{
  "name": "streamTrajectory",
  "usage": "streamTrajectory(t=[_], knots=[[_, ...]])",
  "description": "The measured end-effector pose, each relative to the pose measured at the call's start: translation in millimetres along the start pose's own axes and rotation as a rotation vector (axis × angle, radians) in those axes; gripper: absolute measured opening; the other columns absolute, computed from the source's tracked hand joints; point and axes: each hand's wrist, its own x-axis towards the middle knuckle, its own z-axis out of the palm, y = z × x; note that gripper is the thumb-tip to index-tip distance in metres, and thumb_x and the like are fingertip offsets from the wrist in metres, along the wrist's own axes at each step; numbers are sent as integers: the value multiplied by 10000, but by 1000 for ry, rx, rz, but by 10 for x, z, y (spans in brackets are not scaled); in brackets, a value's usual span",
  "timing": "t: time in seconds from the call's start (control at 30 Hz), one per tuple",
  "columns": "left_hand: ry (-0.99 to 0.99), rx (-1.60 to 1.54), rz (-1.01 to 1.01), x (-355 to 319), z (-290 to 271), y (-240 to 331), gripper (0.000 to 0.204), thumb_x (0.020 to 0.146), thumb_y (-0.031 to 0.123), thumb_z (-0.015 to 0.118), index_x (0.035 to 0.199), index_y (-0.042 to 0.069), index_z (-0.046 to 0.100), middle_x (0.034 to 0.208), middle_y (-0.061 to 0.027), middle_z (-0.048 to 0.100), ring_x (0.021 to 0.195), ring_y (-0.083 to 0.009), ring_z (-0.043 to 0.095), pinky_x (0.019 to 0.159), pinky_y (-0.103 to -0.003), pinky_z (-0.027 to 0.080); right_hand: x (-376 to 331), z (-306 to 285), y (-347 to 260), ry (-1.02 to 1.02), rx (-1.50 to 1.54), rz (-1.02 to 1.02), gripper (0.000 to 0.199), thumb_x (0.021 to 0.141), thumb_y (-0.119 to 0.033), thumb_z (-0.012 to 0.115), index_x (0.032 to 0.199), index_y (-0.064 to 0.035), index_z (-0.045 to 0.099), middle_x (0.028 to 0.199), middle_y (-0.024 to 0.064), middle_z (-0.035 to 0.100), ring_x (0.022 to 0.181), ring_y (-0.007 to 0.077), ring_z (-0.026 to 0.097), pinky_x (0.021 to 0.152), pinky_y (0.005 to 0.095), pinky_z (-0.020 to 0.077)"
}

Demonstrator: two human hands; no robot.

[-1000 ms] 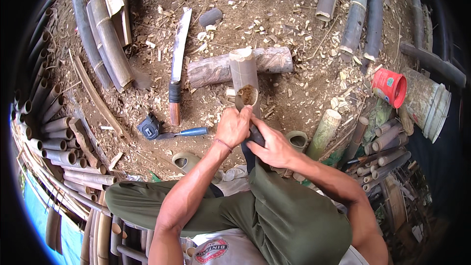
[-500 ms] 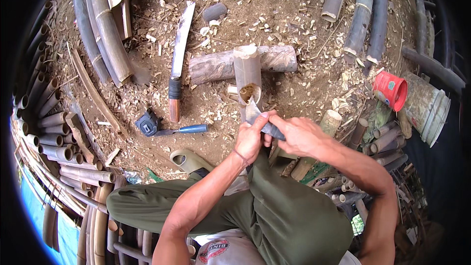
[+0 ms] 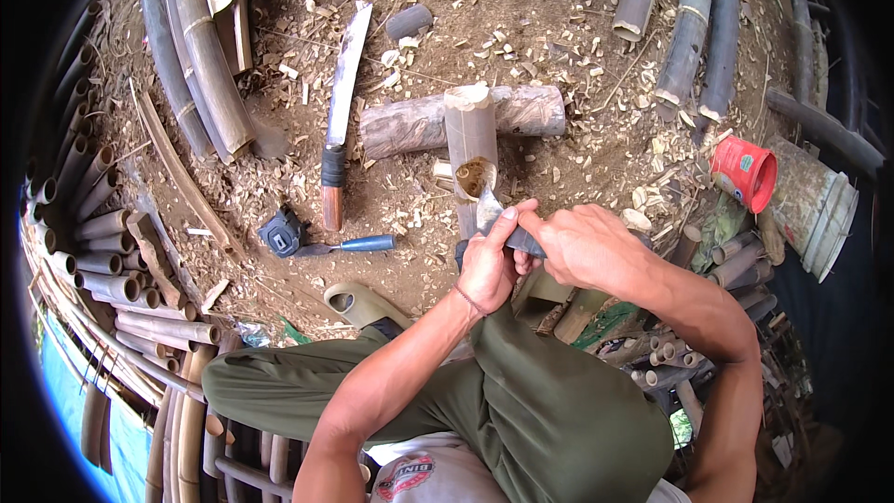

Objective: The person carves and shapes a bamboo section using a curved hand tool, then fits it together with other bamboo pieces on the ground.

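Observation:
A bamboo tube (image 3: 471, 130) lies across a log (image 3: 405, 129), its cut, hollow end turned toward me. The pointed blade of a knife (image 3: 488, 210) touches or nearly touches the rim of that opening. My right hand (image 3: 587, 244) is wrapped around the knife's dark handle. Just left of it, my left hand (image 3: 488, 268) is closed at the base of the blade, thumb pressed on the metal. Its curled fingers are mostly hidden, so whether they also grip the bamboo's lower strip cannot be told.
A machete (image 3: 345, 84) lies left of the log. Nearer are a tape measure (image 3: 282, 231) and a blue-handled chisel-like tool (image 3: 368, 243). A red container (image 3: 745, 172) and dirty white bucket (image 3: 812, 210) lie at right. Bamboo poles (image 3: 209, 56) and chips surround the ground.
Both hands have shifted slightly right with the knife, the right hand also a little farther away. The blade tip has moved slightly right at the opening. The bamboo tube stays on the log.

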Motion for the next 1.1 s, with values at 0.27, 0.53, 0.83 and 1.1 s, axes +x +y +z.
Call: streamTrajectory(t=[0.27, 0.53, 0.83, 1.1], knots=[[333, 827, 135, 10, -379, 269, 499, 943, 376, 586, 693, -47, 671, 489, -83, 537, 436, -168, 518, 435, -343, 409, 177, 662, -274, 128, 611, 259, 517, 805, -147, 604, 1283, -51, 433, 794, 287, 651, 766, 504, 623, 690, 557, 497], [309, 1614, 204, 46, -370, 781, 452, 913, 322, 595, 783, -97, 702, 572, -232, 607, 561, -229, 634, 583, -424, 488, 521, 1108, -666, 474, 1011, 401, 580, 822, -154, 628, 1357, -26, 446, 892, 279, 661, 866, 433, 681, 735, 455, 512], [195, 1065, 445, 152, 13, 183, 404, 945, 266, 533, 1114, -88, 629, 619, -74, 616, 605, -157, 600, 587, -328, 494, 43, 621, -169, 503, 292, 353, 454, 818, -140, 650, 1256, -88, 539, 942, 208, 691, 811, 419, 678, 705, 488, 565], [46, 74, 371, 98, 67, 208, 373, 1002, 343, 471, 856, 46, 643, 609, -16, 550, 534, -121, 508, 507, -269, 407, 480, -460, -302, -21, -399, 109, 209, 807, -211, 689, 984, -100, 696, 754, 112, 720, 715, 279, 722, 595, 399, 558]])
